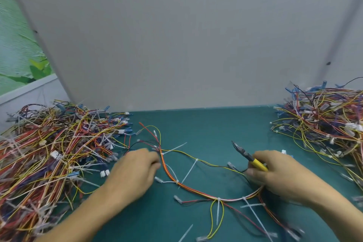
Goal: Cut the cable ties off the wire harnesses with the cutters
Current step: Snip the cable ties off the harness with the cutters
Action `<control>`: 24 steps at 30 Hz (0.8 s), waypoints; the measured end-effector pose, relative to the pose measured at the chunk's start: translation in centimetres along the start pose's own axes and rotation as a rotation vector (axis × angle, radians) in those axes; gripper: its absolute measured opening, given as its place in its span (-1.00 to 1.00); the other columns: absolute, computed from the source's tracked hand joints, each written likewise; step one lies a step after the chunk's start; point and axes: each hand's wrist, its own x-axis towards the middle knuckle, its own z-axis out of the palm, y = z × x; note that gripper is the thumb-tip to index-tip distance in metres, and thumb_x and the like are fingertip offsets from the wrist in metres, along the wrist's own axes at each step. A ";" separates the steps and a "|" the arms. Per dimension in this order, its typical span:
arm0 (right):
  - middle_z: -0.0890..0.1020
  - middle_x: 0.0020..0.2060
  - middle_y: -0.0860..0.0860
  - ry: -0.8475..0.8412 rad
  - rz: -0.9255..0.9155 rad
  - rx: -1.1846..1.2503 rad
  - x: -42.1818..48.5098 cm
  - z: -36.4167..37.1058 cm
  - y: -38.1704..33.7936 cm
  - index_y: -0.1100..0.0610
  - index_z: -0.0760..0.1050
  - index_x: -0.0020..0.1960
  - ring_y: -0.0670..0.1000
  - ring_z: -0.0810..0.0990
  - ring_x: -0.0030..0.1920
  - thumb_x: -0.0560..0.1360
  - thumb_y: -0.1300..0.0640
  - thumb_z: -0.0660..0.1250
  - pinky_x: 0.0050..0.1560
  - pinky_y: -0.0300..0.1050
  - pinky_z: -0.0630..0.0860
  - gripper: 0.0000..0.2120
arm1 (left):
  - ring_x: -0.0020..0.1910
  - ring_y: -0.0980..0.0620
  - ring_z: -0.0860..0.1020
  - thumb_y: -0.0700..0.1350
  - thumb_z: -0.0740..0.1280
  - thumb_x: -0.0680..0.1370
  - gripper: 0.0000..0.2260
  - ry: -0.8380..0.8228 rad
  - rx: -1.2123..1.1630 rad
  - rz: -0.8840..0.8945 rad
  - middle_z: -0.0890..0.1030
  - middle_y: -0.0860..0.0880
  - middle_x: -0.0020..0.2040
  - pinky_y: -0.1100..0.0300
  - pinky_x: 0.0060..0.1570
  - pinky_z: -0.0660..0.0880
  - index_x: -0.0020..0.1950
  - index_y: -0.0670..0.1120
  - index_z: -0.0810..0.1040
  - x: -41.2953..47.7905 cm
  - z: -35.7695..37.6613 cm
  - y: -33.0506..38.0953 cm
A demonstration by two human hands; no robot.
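My right hand (275,173) grips yellow-handled cutters (249,158), my left hand (135,169) pinches the multicoloured wire harness (188,187) — its white plastic cable ties (189,171) all uncut.

Harness pile (49,153) on bench (206,127) L edge; second pile (324,120) R edge. Single harness (196,189) spread mid-bench betw. them, toward front. Panel (176,35) behind bench.

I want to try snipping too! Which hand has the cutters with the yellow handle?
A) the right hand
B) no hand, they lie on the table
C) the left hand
A: the right hand grips the cutters by their yellow handle, with the dark tip pointing up and away; the left hand has no tool.
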 end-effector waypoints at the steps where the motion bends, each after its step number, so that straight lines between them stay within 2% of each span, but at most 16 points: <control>1: 0.57 -0.22 -0.06 0.054 -0.015 -0.074 0.1 -0.2 -0.5 0.02 0.49 -0.14 -0.03 0.53 -0.15 0.50 -0.04 0.33 -0.15 -0.12 0.45 -0.86 | 0.09 0.00 0.52 0.04 0.20 0.60 -0.82 0.014 -0.045 -0.013 0.56 0.05 0.00 0.07 0.09 0.45 0.07 0.06 0.56 1.2 0.6 0.8; 3: 0.53 -0.19 -0.07 0.136 -0.048 -0.109 0.6 -0.3 -1.9 0.03 0.46 -0.11 0.04 0.52 -0.09 0.49 -0.04 0.34 -0.10 -0.04 0.45 -0.85 | 0.13 -0.03 0.50 0.02 0.22 0.59 -0.81 0.013 -0.108 -0.068 0.53 0.02 0.05 0.05 0.12 0.45 0.12 0.05 0.57 2.9 2.0 2.0; 6: 0.52 -0.23 -0.05 0.135 -0.092 -0.098 2.7 0.9 -4.6 0.02 0.40 -0.15 0.10 0.51 -0.13 0.49 -0.02 0.31 -0.23 -0.07 0.40 -0.86 | 0.18 -0.04 0.45 0.00 0.24 0.58 -0.79 0.004 -0.124 -0.114 0.50 0.01 0.12 0.12 0.15 0.40 0.15 0.01 0.57 3.6 4.4 2.6; 9: 0.50 -0.19 0.06 0.083 -0.122 -0.166 5.5 3.9 -7.1 0.04 0.45 -0.07 0.20 0.54 -0.09 0.49 0.02 0.28 -0.22 -0.08 0.41 -0.90 | 0.14 -0.03 0.41 -0.07 0.20 0.57 -0.79 0.065 -0.106 -0.045 0.53 0.01 0.09 0.22 0.13 0.31 0.10 -0.01 0.60 3.0 5.7 2.4; 11: 0.51 -0.15 0.12 0.054 -0.125 -0.231 6.9 5.9 -8.3 0.09 0.47 -0.02 0.24 0.54 -0.08 0.47 0.06 0.27 -0.21 -0.08 0.39 -0.86 | 0.11 -0.03 0.40 -0.14 0.18 0.54 -0.77 0.091 -0.125 -0.002 0.52 0.03 0.07 0.24 0.09 0.30 0.08 -0.02 0.60 2.4 5.8 2.3; 15: 0.38 -0.29 0.05 0.058 -0.096 -0.245 8.4 7.0 -8.9 0.09 0.46 -0.09 0.19 0.41 -0.22 0.43 0.12 0.26 -0.21 -0.10 0.35 -0.92 | 0.09 0.01 0.35 -0.21 0.16 0.45 -0.74 0.092 -0.195 0.020 0.42 0.05 0.07 0.24 0.09 0.31 0.05 -0.04 0.54 0.6 5.8 2.3; 19: 0.42 -0.23 0.05 0.144 0.099 -0.159 9.6 5.4 -7.0 0.08 0.44 -0.11 0.17 0.42 -0.18 0.41 0.16 0.24 -0.17 -0.10 0.34 -0.93 | 0.15 0.06 0.31 -0.26 0.13 0.37 -0.70 0.089 -0.311 0.030 0.31 0.04 0.13 0.32 0.19 0.28 0.03 -0.06 0.49 -1.0 5.8 2.6; 22: 0.42 -0.21 0.06 0.231 0.276 -0.104 10.1 3.8 -4.3 0.09 0.48 -0.05 0.16 0.42 -0.15 0.42 0.16 0.24 -0.13 -0.09 0.35 -0.88 | 0.16 0.16 0.30 -0.30 0.14 0.36 -0.65 -0.007 -0.368 0.138 0.29 0.11 0.15 0.40 0.11 0.31 0.06 -0.02 0.48 -1.2 5.4 3.0; 24: 0.42 -0.24 0.05 0.216 0.333 -0.100 10.4 3.4 -2.8 0.11 0.46 -0.06 0.16 0.45 -0.14 0.41 0.17 0.23 -0.14 -0.09 0.36 -0.89 | 0.10 0.20 0.31 -0.31 0.15 0.35 -0.64 -0.051 -0.374 0.200 0.30 0.13 0.16 0.44 0.03 0.31 0.07 -0.02 0.49 -1.1 5.0 2.9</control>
